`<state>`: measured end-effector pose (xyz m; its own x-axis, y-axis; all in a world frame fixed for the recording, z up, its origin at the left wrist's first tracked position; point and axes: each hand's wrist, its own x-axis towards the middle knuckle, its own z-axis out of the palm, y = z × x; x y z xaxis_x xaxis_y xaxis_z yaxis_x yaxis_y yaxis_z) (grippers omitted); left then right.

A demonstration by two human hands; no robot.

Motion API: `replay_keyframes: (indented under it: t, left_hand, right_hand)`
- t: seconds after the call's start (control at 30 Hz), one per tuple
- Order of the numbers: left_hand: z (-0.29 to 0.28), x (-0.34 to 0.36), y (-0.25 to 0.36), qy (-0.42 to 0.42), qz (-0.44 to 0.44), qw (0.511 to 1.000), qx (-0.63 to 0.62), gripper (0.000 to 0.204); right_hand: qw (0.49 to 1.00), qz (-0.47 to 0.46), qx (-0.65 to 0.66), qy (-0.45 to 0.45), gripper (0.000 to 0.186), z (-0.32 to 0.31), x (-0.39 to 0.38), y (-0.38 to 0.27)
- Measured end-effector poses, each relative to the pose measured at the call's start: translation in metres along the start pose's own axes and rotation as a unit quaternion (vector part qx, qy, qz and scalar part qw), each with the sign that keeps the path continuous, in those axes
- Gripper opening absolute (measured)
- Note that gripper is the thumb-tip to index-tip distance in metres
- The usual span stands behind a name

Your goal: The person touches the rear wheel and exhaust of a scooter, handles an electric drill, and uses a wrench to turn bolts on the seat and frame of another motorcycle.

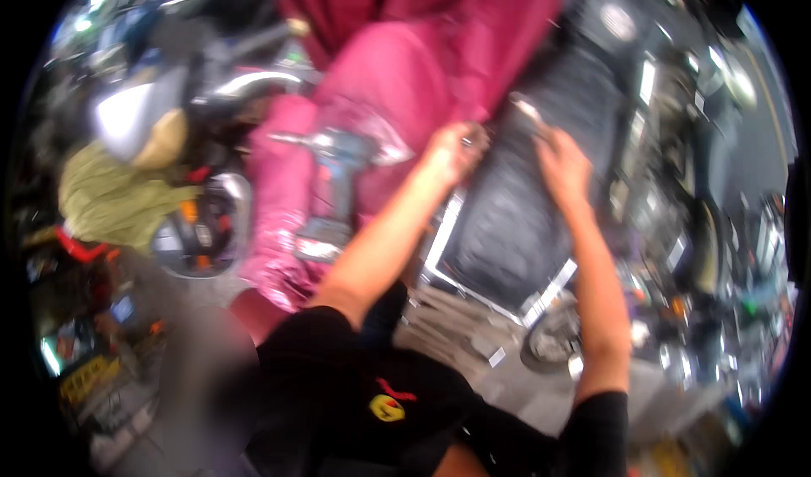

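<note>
My left hand [452,154] is closed at the edge of the maroon cover, next to a long black padded seat [524,207]. Its fingers grip a small dark metal piece [474,139], too blurred to name. Over the seat, my right hand [564,166] is closed around a slim tool whose pale, shiny end [525,105] points up and left; motion smear hides its exact kind. Left of my left forearm, a blue-grey cordless impact driver [336,181] lies on the maroon cover [397,71], touched by neither hand.
Motorcycles and metal parts [659,190] crowd the right side. At the left stand a round tub [203,261] holding tools, an olive cloth [118,194] and a white-and-tan object [144,122]. Below the seat, a small wheel-like part [553,342] is near cardboard pieces [452,325].
</note>
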<state>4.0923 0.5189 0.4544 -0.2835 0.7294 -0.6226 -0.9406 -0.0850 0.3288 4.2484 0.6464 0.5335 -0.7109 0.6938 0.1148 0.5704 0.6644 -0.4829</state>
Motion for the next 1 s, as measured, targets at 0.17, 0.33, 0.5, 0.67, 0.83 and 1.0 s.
replay_keyframes:
  t: [0.17,0.33,0.5,0.67,0.83,1.0]
  left_hand:
    - [-0.060,0.092,-0.027,0.062,0.072,0.948,0.303,0.018]
    - [-0.091,0.145,-0.061,0.092,-0.050,0.943,0.317,0.022]
    - [-0.100,0.179,-0.085,0.085,-0.031,0.959,0.267,0.022]
    - [-0.086,0.190,-0.092,0.133,-0.024,0.969,0.207,0.020]
    - [-0.073,0.184,-0.079,0.078,-0.091,0.986,0.120,0.016]
    - [-0.054,0.164,-0.078,0.062,-0.112,0.989,0.080,0.015]
  right_hand:
    - [0.993,0.018,-0.108,0.054,0.017,0.029,0.029,0.063]
    - [0.989,-0.020,-0.140,0.053,0.021,0.037,0.033,0.075]
    - [0.993,0.015,-0.115,0.025,0.021,0.031,0.039,0.079]
    - [0.993,0.026,-0.110,0.023,0.023,0.031,0.038,0.085]
    - [0.995,0.024,-0.091,0.028,0.024,0.030,0.037,0.083]
    - [0.994,0.029,-0.099,0.033,0.024,0.031,0.035,0.088]
